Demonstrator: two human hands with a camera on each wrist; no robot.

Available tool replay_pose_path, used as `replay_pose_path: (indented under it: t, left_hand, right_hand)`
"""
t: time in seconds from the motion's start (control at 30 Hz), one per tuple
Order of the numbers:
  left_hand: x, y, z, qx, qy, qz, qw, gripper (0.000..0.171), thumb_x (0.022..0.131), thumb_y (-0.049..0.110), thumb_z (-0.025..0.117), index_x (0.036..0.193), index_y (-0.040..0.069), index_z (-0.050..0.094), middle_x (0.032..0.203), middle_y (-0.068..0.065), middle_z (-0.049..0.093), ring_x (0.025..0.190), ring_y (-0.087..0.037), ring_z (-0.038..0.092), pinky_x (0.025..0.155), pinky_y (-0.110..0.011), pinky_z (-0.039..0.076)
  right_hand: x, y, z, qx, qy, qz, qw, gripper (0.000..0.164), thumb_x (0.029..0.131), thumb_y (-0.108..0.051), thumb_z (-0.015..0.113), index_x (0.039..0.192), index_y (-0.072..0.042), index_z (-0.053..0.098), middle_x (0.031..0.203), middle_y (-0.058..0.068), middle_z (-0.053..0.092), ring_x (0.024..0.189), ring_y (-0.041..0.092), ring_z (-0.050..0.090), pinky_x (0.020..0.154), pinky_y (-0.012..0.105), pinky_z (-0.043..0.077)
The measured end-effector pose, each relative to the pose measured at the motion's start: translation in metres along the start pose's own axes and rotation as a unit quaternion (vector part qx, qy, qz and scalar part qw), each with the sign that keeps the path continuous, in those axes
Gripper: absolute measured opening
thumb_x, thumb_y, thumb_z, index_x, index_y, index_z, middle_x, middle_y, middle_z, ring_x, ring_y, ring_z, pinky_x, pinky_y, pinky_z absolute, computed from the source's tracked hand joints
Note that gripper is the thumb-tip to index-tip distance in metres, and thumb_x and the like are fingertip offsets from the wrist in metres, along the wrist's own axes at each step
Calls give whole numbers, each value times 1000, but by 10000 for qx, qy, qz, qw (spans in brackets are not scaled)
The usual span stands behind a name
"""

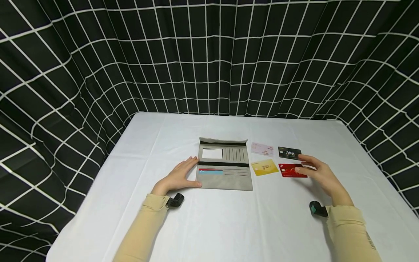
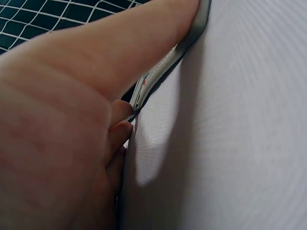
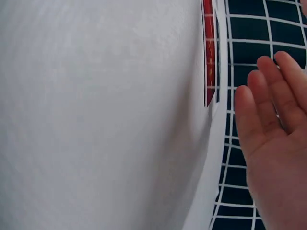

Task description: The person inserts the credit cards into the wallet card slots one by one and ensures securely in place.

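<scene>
Under the relaxed, empty right hand (image 1: 319,174) lie the red card (image 1: 288,171) and black card (image 1: 288,153), leftward the yellow card (image 1: 264,167) and pink card (image 1: 262,149), all unpocketed; farther left, the outstretched left hand (image 1: 179,176) touches the wallet (image 1: 226,182), a blue card (image 1: 210,172) already slotted.

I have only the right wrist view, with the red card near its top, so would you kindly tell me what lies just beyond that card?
Observer: The head view shows a black card beyond the red card.
Operator: Thank you; where is the left hand?
Observer: It touches the left edge of an open grey wallet.
Operator: Does anything show in its slots?
Observer: A blue card shows in the near half.
</scene>
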State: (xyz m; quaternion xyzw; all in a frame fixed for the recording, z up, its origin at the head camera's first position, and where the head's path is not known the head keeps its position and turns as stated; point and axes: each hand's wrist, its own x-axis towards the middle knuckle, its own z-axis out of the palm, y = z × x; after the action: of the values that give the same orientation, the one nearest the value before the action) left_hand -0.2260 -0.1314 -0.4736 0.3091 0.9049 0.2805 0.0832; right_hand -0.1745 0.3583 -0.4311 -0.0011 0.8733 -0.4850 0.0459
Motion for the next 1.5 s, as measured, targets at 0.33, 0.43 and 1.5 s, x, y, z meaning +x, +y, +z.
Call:
replay_pose_path:
  t: [0.33,0.43,1.5]
  left_hand:
    - [0,2,-1,-25,31,48,10000,97,76,57,66,146,5,24,151,-13,20,138,-28,13,111,-45,9]
    - [-1,3,-2,-39,17,8,10000,97,76,57,66,147,5,24,151,-12,20,138,-28,12,111,-44,8]
    - [-2,4,-3,-145,38,11,9999,96,76,54,68,146,3,25,151,-14,21,138,-30,13,111,-46,9]
  right_hand:
    - [-2,10,-4,-149,-89,338,9993,75,86,-32,65,144,-1,27,143,26,27,127,47,22,97,67,19]
    - [0,12,-3,-232,-201,429,9986,78,86,-30,66,145,0,24,144,28,22,127,48,21,97,67,20]
    - [8,17,-2,-853,-625,392,9936,83,80,-22,72,140,11,24,137,37,12,125,54,12,99,68,13]
